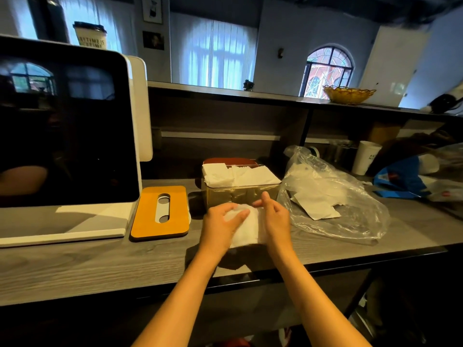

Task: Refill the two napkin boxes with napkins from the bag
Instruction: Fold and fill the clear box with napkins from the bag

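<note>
Two bare forearms reached up from the bottom edge of the view. No sleeve, watch, ring or glove showed on either. The left hand (221, 221) and right hand (274, 216) were uncovered, the nails short and plain. Nothing more of the person was visible.

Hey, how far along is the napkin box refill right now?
Done: the clear napkin box is open and already piled with napkins to its rim, its orange lid lying beside it. In hand: the left hand and right hand hold a napkin stack together. Left: napkins remain in the plastic bag; only one box clearly shows.
</note>
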{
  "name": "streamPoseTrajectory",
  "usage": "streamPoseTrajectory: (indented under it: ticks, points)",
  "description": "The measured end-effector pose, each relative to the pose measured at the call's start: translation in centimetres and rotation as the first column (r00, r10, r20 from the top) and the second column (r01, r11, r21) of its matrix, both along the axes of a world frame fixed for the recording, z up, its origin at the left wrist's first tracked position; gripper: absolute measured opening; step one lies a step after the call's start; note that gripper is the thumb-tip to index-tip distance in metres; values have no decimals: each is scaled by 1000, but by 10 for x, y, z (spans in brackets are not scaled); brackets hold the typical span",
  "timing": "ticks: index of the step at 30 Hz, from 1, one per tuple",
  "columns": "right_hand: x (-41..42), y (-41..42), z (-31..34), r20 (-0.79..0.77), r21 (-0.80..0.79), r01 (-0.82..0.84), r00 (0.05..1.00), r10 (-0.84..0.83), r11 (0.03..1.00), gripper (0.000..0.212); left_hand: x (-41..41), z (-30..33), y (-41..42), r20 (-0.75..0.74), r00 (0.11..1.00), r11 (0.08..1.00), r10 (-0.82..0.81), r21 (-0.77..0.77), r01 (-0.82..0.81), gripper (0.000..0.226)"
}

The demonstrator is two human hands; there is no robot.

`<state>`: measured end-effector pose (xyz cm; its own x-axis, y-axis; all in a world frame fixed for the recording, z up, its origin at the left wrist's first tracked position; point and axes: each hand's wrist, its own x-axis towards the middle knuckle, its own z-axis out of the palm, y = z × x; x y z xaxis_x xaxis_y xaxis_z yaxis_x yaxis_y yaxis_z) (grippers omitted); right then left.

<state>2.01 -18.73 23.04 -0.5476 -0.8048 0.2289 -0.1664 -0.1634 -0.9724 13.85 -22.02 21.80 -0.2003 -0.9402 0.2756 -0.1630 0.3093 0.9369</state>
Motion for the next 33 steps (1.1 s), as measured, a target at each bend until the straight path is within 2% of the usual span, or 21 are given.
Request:
streamPoseTrajectory:
  ticks: [2, 4, 7, 10, 12, 14, 16, 18, 21, 24, 28, 31, 33]
  points:
    - [-3, 2, 14, -39, 104, -223, 973, 228, 969, 11, 5, 11, -5, -126, 983, 991, 131, 32, -128, 25]
    - [-8, 0, 25, -17, 157, -357, 931, 364, 921, 21, 8, 23, -11, -185, 971, 988, 151, 68, -141, 22]
    - [-16, -9, 38, 88, 80, -305, 950, 298, 949, 25, 13, 39, -16, -180, 983, 989, -28, 135, 53, 10]
    - [-17, -20, 50, 127, 93, -233, 967, 221, 968, 29, 9, 49, -20, -206, 962, 954, -178, 203, 220, 23]
    - [-12, -27, 59, 233, 171, -253, 949, 210, 952, 29, 2, 55, -24, -209, 966, 960, -155, 198, 197, 33]
    - [-10, -39, 67, 322, 253, -259, 931, 171, 932, 35, -5, 61, -31, -144, 986, 981, -86, 160, 109, 41]
    - [-13, -53, 73, 255, 327, -186, 961, 103, 927, 42, -9, 69, -41, -76, 996, 990, -56, 127, 66, 41]
    - [-19, -64, 82, 202, 287, -100, 978, 41, 953, 36, -10, 77, -54, -29, 999, 995, -36, 93, 38, 36]
    - [-39, -86, 101, 127, 291, -1, 991, -37, 957, 28, -9, 93, -78, -103, 989, 993, 103, 67, -97, 34]
    - [-51, -110, 113, -9, 428, 82, 996, -86, 900, 33, -14, 109, -99, -201, 969, 972, 147, 211, -103, 43]
    - [-44, -131, 114, -147, 523, 47, 988, 36, 851, 36, -22, 114, -113, -214, 969, 886, 125, 463, -13, 57]
    - [-37, -140, 109, -125, 562, -24, 986, 114, 827, 37, -21, 111, -120, -214, 970, 846, 118, 533, 15, 60]
    - [-31, -142, 103, -226, 641, 3, 956, 185, 767, 40, -20, 108, -124, -213, 970, 838, 119, 546, 17, 59]
